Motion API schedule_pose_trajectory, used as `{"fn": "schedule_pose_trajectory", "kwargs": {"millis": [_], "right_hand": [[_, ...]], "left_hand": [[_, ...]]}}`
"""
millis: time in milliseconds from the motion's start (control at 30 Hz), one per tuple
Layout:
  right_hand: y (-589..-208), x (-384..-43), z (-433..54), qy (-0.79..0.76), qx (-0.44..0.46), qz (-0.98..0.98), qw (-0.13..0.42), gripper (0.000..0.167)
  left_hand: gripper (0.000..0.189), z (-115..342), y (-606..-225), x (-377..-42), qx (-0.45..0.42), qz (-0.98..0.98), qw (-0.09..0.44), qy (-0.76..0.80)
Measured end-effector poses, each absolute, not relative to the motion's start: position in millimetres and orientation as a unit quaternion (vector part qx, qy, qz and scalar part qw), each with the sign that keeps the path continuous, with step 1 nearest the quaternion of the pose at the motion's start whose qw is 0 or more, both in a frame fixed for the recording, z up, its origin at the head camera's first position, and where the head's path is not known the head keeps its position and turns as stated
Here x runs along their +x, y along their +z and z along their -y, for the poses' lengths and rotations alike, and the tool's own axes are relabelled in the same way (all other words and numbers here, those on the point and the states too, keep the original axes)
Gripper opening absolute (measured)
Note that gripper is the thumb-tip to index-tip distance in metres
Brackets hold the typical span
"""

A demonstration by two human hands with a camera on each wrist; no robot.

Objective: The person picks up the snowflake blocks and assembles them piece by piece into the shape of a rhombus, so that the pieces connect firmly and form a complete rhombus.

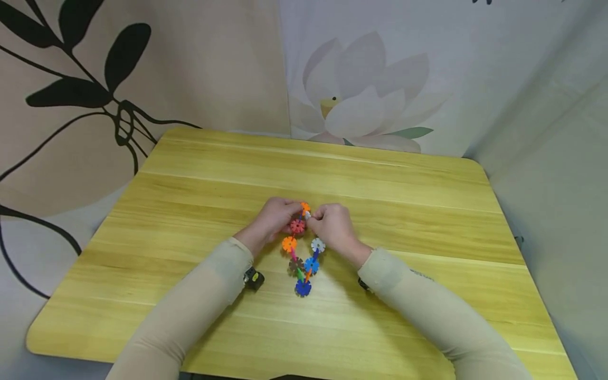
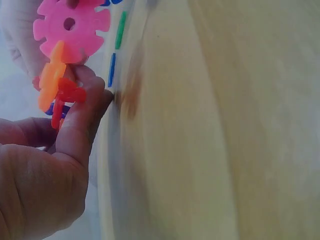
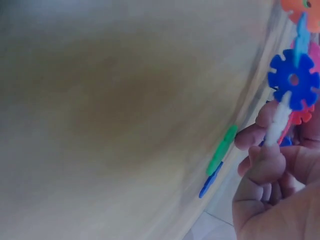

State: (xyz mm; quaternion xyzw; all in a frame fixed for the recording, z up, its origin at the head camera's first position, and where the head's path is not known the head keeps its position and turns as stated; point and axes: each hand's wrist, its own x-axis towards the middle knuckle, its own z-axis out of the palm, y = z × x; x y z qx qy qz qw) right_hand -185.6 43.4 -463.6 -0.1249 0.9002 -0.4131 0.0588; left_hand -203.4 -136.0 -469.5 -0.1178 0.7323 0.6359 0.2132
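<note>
A chain of coloured plastic snowflake discs, slotted into each other, hangs or lies in a loop between the hands at mid-table. Its lower end is a dark blue disc (image 1: 303, 287). My left hand (image 1: 280, 214) holds the upper left part, by an orange disc (image 1: 305, 207) and a red disc (image 1: 297, 226). In the left wrist view its fingers are around a red disc (image 2: 70, 92), below a pink disc (image 2: 92, 27). My right hand (image 1: 334, 226) pinches a white disc (image 3: 276, 122) joined to a blue disc (image 3: 294, 92). Fingers partly hide the joints.
The wooden table (image 1: 404, 316) has rounded corners and stands against cloth hangings (image 1: 228, 63) printed with leaves and a flower. In the right wrist view a green disc (image 3: 221, 150) and a blue disc (image 3: 210, 180) show edge-on near the table's edge.
</note>
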Motion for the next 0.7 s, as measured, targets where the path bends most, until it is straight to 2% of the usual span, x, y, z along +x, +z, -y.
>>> {"fn": "schedule_pose_trajectory", "kwargs": {"millis": [133, 267, 400, 600, 700], "right_hand": [[-463, -186, -41, -0.413, -0.126, -0.900, 0.054, 0.024], [-459, -192, -46, -0.395, -0.135, -0.903, 0.100, 0.022], [-452, -197, -61, -0.371, -0.132, -0.909, 0.138, 0.027], [-452, -203, -88, -0.308, -0.129, -0.933, 0.132, 0.026], [-459, -208, -90, -0.252, -0.177, -0.940, 0.147, 0.036]], "left_hand": [[0.030, 136, -467, -203, -0.128, -0.719, 0.221, 0.646], [0.030, 136, -471, -203, -0.132, -0.711, 0.232, 0.650], [0.035, 135, -478, -204, -0.132, -0.693, 0.246, 0.665], [0.042, 137, -479, -205, -0.129, -0.683, 0.248, 0.675], [0.042, 138, -478, -206, -0.132, -0.674, 0.252, 0.682]]}}
